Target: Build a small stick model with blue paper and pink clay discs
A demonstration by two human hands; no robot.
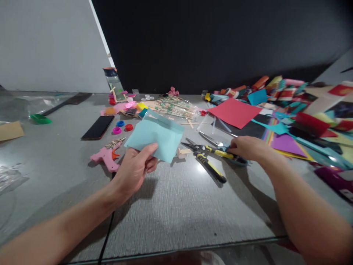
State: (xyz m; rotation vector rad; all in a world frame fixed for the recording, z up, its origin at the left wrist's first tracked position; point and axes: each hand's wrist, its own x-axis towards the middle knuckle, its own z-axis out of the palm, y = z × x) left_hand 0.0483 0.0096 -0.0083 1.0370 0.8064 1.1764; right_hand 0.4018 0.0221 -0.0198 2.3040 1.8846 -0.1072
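Note:
My left hand (140, 162) is closed on a light blue sheet of paper (154, 134), thumb on top and fingers underneath, raised over the table. Over on the right, my right hand (246, 147) has its fingers closed around the handle of a pair of scissors (239, 159), whose blades point left and away. Just beside the scissors lie pliers (211, 168) with yellow and black handles, spread apart on the tabletop. A small wooden piece (184, 152) sits between the paper and the pliers' jaws. Some of the scissors' handle is hidden by my fingers.
A pink glue gun (106, 156) and a dark phone (97, 127) lie on the left. Bottle caps (117, 130), bagged wooden sticks (176, 106) and a water bottle (113, 82) stand behind. Red paper (234, 111) and heaped coloured scraps (286, 92) fill the right.

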